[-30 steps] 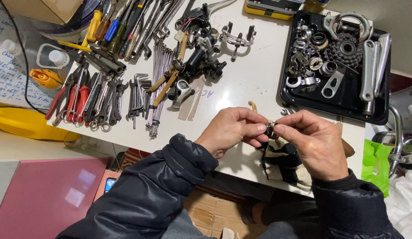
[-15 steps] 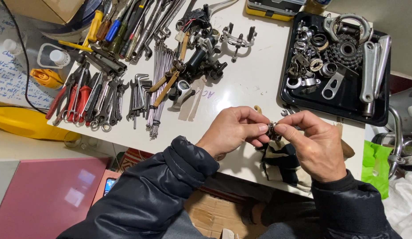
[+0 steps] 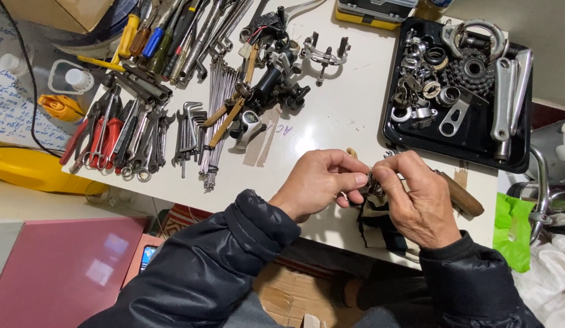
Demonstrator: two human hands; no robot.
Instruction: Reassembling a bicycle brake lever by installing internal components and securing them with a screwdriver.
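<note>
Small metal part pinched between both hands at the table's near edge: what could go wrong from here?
1. The small metal part is held only by fingertips of the left hand and right hand, right at the near edge of the white table; a slip could likely send it to the floor.
2. The wooden-handled tool lies under the right hand near the edge and might get nudged off.

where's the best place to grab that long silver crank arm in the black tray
Grip the crank arm around its straight middle shaft, coming from above. It lies flat along the black tray's right side, its top exposed; both ends are bulkier and crowded by other parts.
</note>
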